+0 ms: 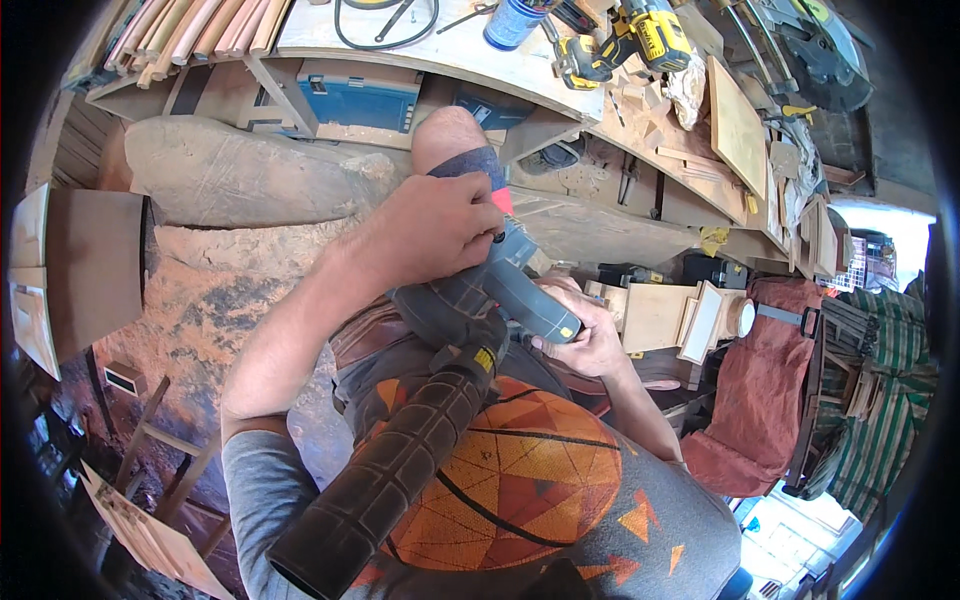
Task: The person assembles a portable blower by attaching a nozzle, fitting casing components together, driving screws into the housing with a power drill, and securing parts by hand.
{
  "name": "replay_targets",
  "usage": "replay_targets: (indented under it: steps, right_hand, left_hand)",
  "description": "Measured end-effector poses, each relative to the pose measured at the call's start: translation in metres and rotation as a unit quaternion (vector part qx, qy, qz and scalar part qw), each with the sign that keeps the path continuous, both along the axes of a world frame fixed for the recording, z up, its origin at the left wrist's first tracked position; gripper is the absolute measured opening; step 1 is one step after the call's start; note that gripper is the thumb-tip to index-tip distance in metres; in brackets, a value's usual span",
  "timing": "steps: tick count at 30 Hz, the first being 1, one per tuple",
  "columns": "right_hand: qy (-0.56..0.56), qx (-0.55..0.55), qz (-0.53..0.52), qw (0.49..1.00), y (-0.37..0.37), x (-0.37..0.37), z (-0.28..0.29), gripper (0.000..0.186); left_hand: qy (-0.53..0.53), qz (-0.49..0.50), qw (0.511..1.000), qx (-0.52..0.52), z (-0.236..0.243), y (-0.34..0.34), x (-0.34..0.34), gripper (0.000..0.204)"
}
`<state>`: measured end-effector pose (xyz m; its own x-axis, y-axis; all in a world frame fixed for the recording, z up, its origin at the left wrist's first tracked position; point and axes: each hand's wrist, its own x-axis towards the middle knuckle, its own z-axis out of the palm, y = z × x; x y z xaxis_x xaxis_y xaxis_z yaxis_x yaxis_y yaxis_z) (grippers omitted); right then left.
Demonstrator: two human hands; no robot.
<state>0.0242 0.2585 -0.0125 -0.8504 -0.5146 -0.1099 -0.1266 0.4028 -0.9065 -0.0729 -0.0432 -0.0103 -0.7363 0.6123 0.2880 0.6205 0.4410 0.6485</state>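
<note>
My left hand (460, 222) is bending its fingers in at the upper part of a grey power tool (525, 298); whether they are clamping on it, I cannot tell. The tool is lying just below and to the right of that hand. My right hand (592, 338) is gripping the tool's right end, fingers wrapping around it. A black tube (385, 475) is running from the tool, below both hands, toward the lower left. Beyond my left hand, a workbench (460, 62) is bearing a yellow drill (655, 38), farther right.
</note>
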Motion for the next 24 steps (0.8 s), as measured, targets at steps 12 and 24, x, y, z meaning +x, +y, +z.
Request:
replay_targets:
  steps: [12, 24]
  right_hand:
    - [0.027, -0.04, -0.005, 0.999, -0.002, -0.008, -0.006, 0.067]
    - [0.037, -0.067, 0.006, 0.997, 0.002, -0.008, -0.015, 0.071]
  left_hand:
    - [0.025, 0.004, 0.996, -0.088, 0.027, 0.006, -0.005, 0.019]
    - [-0.08, -0.025, 0.995, -0.046, 0.044, -0.005, -0.008, 0.036]
